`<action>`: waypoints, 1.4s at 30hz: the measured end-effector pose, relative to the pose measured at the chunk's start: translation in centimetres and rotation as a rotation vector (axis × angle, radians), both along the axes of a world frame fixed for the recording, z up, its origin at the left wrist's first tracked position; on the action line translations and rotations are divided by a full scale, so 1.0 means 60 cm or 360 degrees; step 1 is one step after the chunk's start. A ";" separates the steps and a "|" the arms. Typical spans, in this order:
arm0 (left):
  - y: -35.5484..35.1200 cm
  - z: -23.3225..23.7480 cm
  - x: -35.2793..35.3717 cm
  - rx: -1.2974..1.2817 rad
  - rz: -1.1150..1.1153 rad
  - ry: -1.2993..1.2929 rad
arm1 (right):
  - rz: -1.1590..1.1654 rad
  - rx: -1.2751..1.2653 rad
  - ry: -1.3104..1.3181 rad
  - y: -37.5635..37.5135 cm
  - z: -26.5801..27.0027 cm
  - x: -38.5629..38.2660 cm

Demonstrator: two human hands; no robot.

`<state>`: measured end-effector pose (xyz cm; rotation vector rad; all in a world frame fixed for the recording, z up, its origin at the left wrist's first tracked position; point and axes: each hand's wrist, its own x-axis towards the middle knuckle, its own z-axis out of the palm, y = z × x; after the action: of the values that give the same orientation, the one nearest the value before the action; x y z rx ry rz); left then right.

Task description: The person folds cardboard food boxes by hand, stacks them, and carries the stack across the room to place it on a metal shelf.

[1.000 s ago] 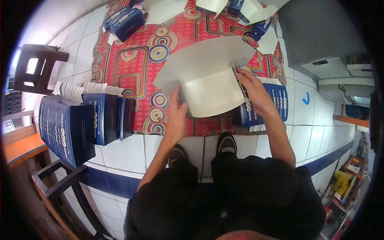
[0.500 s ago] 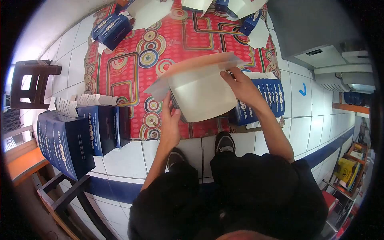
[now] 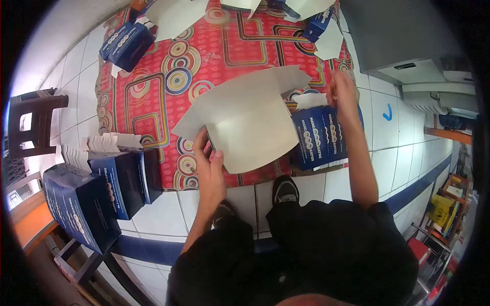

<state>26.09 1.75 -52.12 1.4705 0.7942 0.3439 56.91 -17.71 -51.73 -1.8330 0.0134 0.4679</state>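
A partly folded box (image 3: pixel 255 132), its pale inner side facing up and its wide back flap raised, is in front of me. My left hand (image 3: pixel 209 166) grips its left wall, with the thumb on the near side. My right hand (image 3: pixel 343 94) is off the box, at the white flaps of the nested blue boxes (image 3: pixel 321 135) on the right. Its fingers are blurred, and whether they touch or hold a flap cannot be made out.
A red patterned cloth (image 3: pixel 237 51) lies on the white tiled floor. Stacked blue boxes (image 3: pixel 81 204) stand at the left, near a brown stool (image 3: pixel 38 122). More blue boxes (image 3: pixel 127 46) and pale card sheets (image 3: pixel 178 18) lie at the far edge. A grey cabinet (image 3: pixel 393 35) stands at the right.
My right hand has let go of the box and moved right to the nested blue boxes. The box in my left hand sits slightly lower in view, with its back flap more open.
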 end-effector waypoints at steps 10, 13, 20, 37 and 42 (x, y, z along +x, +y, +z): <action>0.011 0.004 0.014 -0.0156 0.0137 0.0115 | -0.0073 0.0875 0.0337 0.126 -0.221 0.324; 0.013 0.003 0.013 -0.0206 0.0149 0.0079 | -0.0148 0.0811 0.0187 0.106 -0.218 0.311; 0.020 0.000 0.010 -0.0088 0.0051 0.0078 | -0.0164 0.0637 -0.0136 -0.004 -0.012 0.096; 0.027 -0.033 -0.011 -0.0039 -0.0075 -0.0114 | 0.1496 -0.0692 -0.1333 -0.005 0.122 -0.174; 0.021 -0.030 -0.015 -0.0018 -0.0078 -0.0163 | 0.1494 -0.0573 -0.1274 0.020 0.123 -0.189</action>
<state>25.19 3.01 -53.89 1.4478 0.6757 0.3742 45.59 -16.52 -44.37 -2.1903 -1.4265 0.3329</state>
